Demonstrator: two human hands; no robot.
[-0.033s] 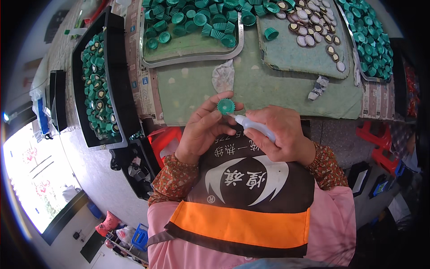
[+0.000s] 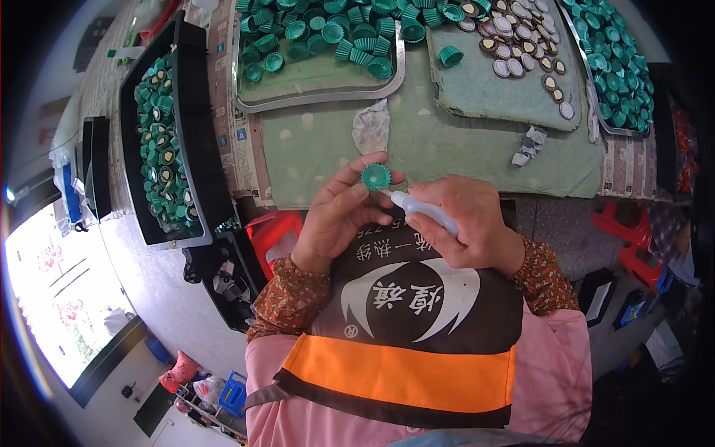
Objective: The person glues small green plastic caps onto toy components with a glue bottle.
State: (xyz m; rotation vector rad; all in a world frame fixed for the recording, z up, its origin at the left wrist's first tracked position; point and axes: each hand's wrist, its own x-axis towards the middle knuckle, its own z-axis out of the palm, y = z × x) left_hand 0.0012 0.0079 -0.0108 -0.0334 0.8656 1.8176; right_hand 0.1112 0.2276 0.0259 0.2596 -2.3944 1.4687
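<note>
Pinched in the fingers of my left hand (image 2: 334, 217) is a small green fluted cup (image 2: 376, 176), its round inside facing up. My right hand (image 2: 471, 222) is wrapped round a white squeeze bottle (image 2: 430, 211) with a narrow nozzle. The nozzle's tip points left, close beside the near rim of the cup; whether it touches is too small to tell. Both hands are over the front edge of the green cloth-covered table (image 2: 477, 160), just above my dark apron (image 2: 406, 298). Part of the bottle is hidden by my right fingers.
A metal tray (image 2: 328, 99) beyond my hands holds many loose green cups. Round brown-and-white pieces (image 2: 514, 68) lie on a padded board to the right. Filled green cups crowd a black bin (image 2: 197, 112) at left. Another tray of cups (image 2: 614, 78) stands far right. Red stools (image 2: 629, 231) flank the table.
</note>
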